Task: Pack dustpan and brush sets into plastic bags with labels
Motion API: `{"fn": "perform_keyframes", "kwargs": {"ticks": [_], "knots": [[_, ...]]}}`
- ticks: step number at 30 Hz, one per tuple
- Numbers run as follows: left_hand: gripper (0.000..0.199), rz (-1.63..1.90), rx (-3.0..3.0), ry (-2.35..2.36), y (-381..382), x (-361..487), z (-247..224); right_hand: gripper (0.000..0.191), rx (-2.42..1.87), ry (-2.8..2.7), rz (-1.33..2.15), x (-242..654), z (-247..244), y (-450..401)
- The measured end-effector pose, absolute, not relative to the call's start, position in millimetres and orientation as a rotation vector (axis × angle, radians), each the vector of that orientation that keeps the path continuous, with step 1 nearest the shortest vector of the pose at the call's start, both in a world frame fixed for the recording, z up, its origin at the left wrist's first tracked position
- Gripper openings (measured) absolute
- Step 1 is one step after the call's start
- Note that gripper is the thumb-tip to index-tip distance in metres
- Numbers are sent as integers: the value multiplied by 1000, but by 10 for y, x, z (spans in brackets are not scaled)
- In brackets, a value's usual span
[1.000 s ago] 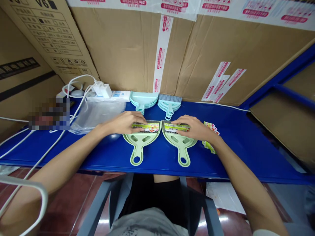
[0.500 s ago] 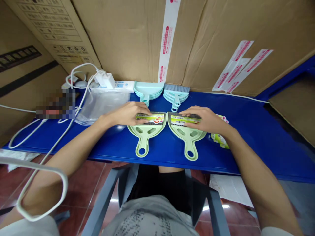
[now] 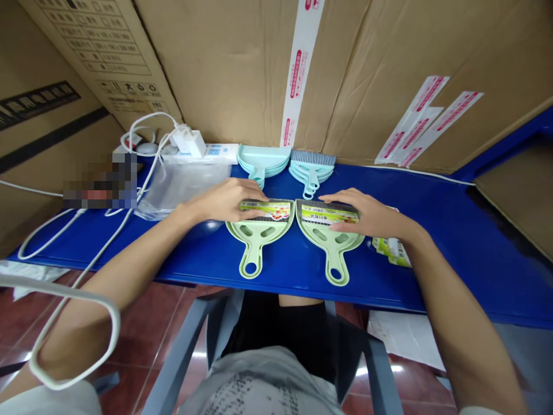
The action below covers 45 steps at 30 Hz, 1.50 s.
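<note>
Two light green dustpan and brush sets lie side by side on the blue table, handles toward me. Across the bristles of the left dustpan set (image 3: 254, 236) lies a printed label card (image 3: 279, 208). My left hand (image 3: 237, 199) is closed on that card's left end, thumb below and fingers above. The right dustpan set (image 3: 328, 237) carries a similar label card (image 3: 322, 214) across its brush. Over this card's right end my right hand (image 3: 371, 214) is open, thumb and fingers apart. More label cards (image 3: 393, 249) lie partly hidden beside my right wrist.
Stacked light blue dustpans (image 3: 264, 160) and light blue brushes (image 3: 311, 170) stand at the back, against the cardboard (image 3: 242, 69). Clear plastic bags (image 3: 181, 181), a power strip (image 3: 220, 153) and white cables (image 3: 142, 173) occupy the left. A cable loop (image 3: 114, 323) hangs near my left arm.
My right hand has loosened from the right label card and shifted slightly right, uncovering more of it. My left hand stays on the left card.
</note>
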State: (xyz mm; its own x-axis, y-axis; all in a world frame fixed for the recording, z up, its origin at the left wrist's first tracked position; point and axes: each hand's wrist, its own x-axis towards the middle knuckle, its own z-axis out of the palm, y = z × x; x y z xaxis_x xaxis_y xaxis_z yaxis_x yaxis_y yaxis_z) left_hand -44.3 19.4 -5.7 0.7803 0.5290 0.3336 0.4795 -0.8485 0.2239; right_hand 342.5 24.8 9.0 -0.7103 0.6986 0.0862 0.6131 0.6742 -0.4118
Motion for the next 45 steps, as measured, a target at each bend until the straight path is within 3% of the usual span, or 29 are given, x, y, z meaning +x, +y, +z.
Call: {"fn": "perform_keyframes", "kwargs": {"ticks": [5, 9, 14, 18, 32, 35, 38, 41, 45], "knots": [[44, 553, 2811, 826, 173, -428, -40, 119, -1090, -2719, 762, 3479, 73, 216], [74, 435, 2726, 847, 142, -433, -24, 128, -1091, -2759, 813, 3483, 89, 199], [133, 266, 2641, 754, 119, -519, -42, 134, -1107, -2764, 871, 3492, 120, 185], [148, 228, 2610, 737, 101, -555, -42, 147, -1079, -2799, 935, 3511, 173, 155], [139, 256, 2604, 699, 99, -576, -16, 141, -1077, -2836, 866, 3539, 204, 154], [112, 349, 2575, 712, 107, -574, 68, 122, -1144, -2727, 816, 3593, 190, 214], [66, 521, 2523, 787, 97, -518, 135, 105, -1272, -2600, 770, 3657, 153, 286], [38, 713, 2468, 855, 72, -428, 135, 114, -1301, -2648, 766, 3712, 161, 293], [31, 887, 2418, 956, 39, -337, 96, 141, -1177, -2834, 791, 3747, 244, 201]]}}
